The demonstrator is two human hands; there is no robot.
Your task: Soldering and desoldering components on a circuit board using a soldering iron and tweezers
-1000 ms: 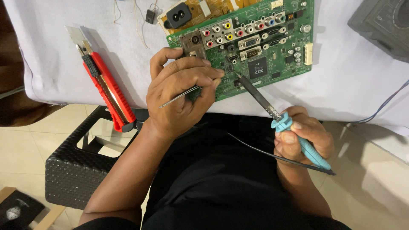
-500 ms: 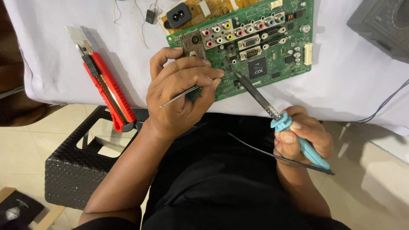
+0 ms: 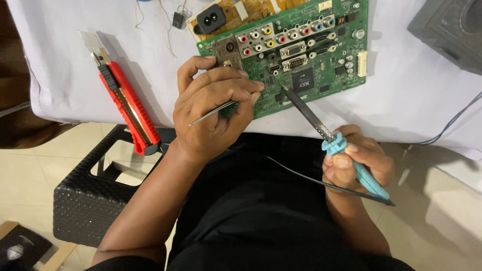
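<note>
A green circuit board (image 3: 306, 55) lies on the white-covered desk (image 3: 416, 95), its long axis running from 8 o'clock to 2 o'clock, with a row of round coloured sockets along its far edge and a black square chip near the middle. At 11 o'clock from it sits a yellowish board carrying a black plug socket (image 3: 211, 19). The left hand (image 3: 213, 113) rests on the board's near left corner, fingers curled shut around thin metal tweezers (image 3: 213, 113) whose free end points toward 8 o'clock. The right hand (image 3: 357, 163) is closed around the light blue handle of a soldering iron (image 3: 329, 138); its dark shaft points toward 11 o'clock, tip touching the board near the chip, and its cord trails off toward 9 o'clock. A red utility knife (image 3: 125, 108) lies at 9 o'clock from the left hand, blade end toward 11 o'clock, its rear overhanging the desk edge above a black stool (image 3: 85, 206).
</note>
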